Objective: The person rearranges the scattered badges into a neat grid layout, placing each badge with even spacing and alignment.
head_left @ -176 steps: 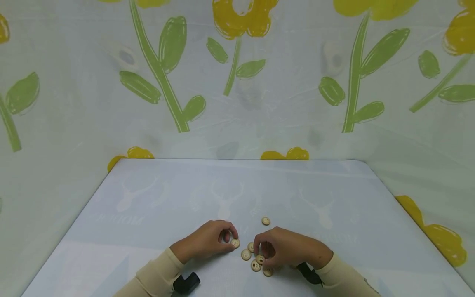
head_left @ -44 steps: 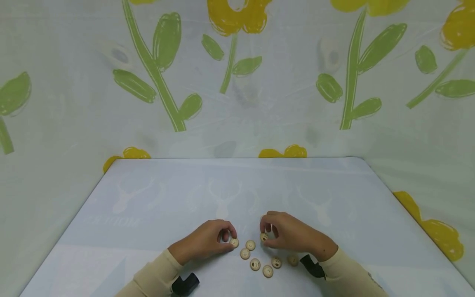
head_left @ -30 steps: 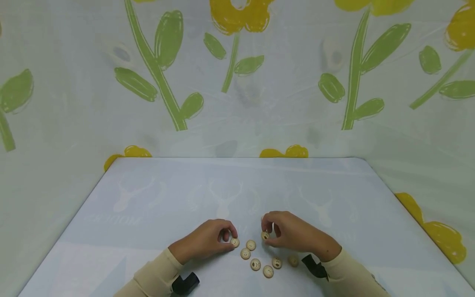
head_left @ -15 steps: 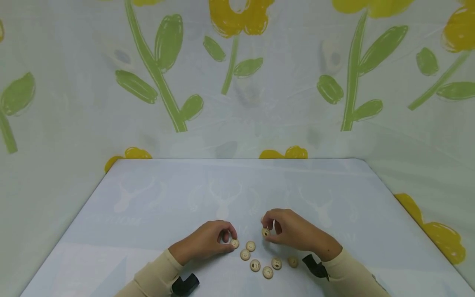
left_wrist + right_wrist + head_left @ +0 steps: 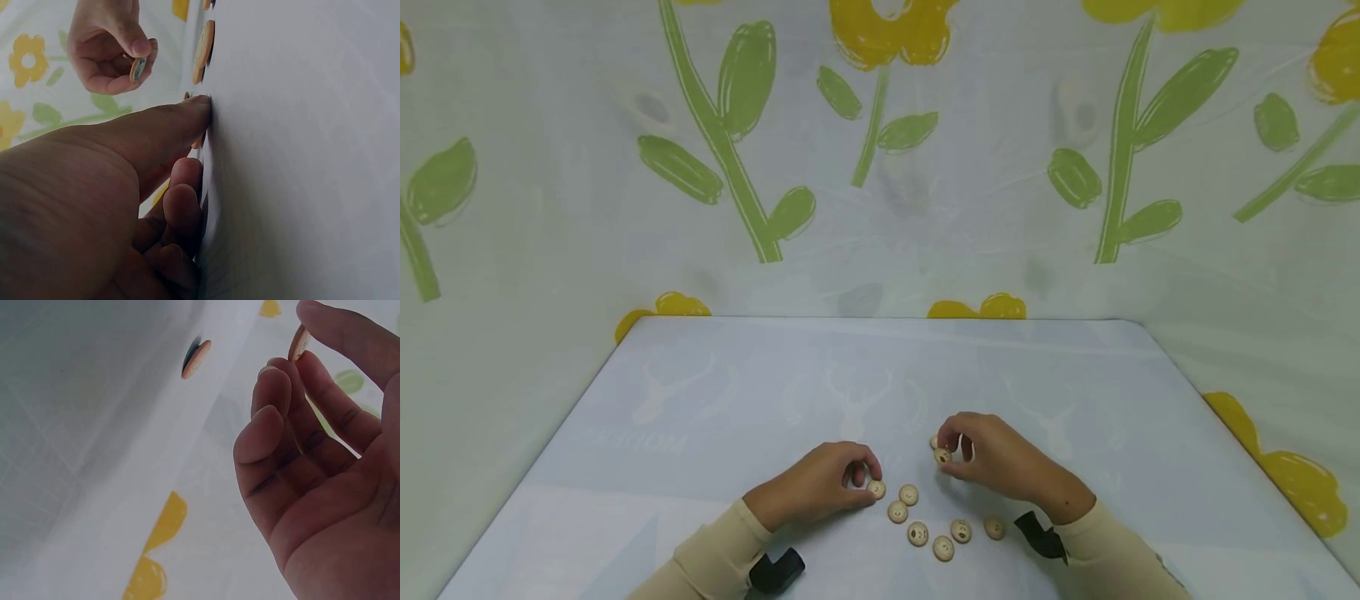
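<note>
My left hand (image 5: 820,483) rests on the table with thumb and index finger at the edges of a small round wooden disc (image 5: 876,489), pinching it flat against the surface. Raised above the table, my right hand (image 5: 1003,454) pinches another wooden disc (image 5: 942,456) with a dark face-like mark; the right wrist view has this disc (image 5: 300,342) edge-on between thumb and fingertips. Just behind those fingers a further disc (image 5: 933,442) lies partly hidden. In the left wrist view, my left thumb (image 5: 156,128) covers the left hand's disc.
Between and in front of the hands several similar discs lie apart, among them a pale one (image 5: 908,495), a dark-marked one (image 5: 917,534) and a far-right one (image 5: 994,527). The white table (image 5: 760,383) meets a flower-print curtain (image 5: 970,217) behind.
Earlier the right hand was at the clustered discs, which now lie spread apart. Over the last second it has risen and moved away with its disc, uncovering part of the back disc. The left hand stays put.
</note>
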`<move>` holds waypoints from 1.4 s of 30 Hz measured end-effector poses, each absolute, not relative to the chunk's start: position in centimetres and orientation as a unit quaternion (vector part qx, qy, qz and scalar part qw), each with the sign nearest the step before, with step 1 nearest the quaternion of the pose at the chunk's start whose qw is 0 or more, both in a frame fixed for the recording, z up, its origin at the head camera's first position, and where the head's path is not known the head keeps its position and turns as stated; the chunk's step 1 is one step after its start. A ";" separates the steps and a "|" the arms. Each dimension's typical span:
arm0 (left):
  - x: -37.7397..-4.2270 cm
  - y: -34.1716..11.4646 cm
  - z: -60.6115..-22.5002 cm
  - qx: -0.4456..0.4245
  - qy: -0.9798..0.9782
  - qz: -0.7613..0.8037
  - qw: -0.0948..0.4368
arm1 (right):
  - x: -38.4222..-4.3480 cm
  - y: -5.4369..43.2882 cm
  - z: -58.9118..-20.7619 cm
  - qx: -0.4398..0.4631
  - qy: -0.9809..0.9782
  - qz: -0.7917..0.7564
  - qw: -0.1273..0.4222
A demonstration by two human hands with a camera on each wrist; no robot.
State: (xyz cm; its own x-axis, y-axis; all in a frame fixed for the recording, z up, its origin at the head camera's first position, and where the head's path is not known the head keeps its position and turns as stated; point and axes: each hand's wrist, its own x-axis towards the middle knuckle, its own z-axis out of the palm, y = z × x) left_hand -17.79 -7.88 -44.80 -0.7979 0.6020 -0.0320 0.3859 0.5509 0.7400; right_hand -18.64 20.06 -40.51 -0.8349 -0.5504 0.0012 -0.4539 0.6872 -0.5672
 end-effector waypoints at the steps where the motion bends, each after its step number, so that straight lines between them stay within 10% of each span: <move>1: -17.8 -7.9 -44.8 0.284 0.869 0.379 0.143 | -18.7 20.1 -40.6 -0.275 0.915 -0.282 0.082; 42: -17.9 -7.9 -45.1 0.294 0.869 0.376 0.134 | -20.0 21.1 -41.8 -0.206 0.938 -0.268 0.081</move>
State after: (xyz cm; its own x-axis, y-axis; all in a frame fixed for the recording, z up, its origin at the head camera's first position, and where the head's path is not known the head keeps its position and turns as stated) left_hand -17.88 -7.87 -45.12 -0.7916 0.6109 -0.0124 0.4093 0.5454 0.7315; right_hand -19.98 21.10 -41.81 -0.9023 -0.4291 -0.0414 -0.3427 0.7722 -0.5351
